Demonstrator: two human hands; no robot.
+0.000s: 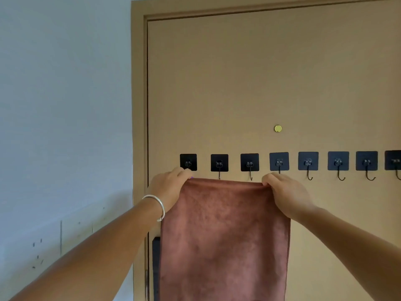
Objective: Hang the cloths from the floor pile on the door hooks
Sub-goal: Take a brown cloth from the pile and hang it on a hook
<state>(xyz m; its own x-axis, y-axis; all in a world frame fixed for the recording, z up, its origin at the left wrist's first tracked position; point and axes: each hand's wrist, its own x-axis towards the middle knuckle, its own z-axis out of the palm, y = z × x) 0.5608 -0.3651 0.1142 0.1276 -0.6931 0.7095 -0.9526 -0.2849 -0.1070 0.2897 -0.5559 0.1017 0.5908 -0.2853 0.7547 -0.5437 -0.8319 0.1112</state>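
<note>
A reddish-brown cloth hangs flat in front of the tan door, its top edge just under a row of several black square adhesive hooks. My left hand pinches the cloth's top left corner right below the leftmost hook. My right hand pinches the top right corner under the fourth hook. The tips of the second and third hooks show just above the cloth's edge. The floor pile is out of view.
A round brass peephole cover sits above the hooks. The door frame meets a pale wall on the left, with a socket plate low on it. A dark lock plate is partly behind the cloth.
</note>
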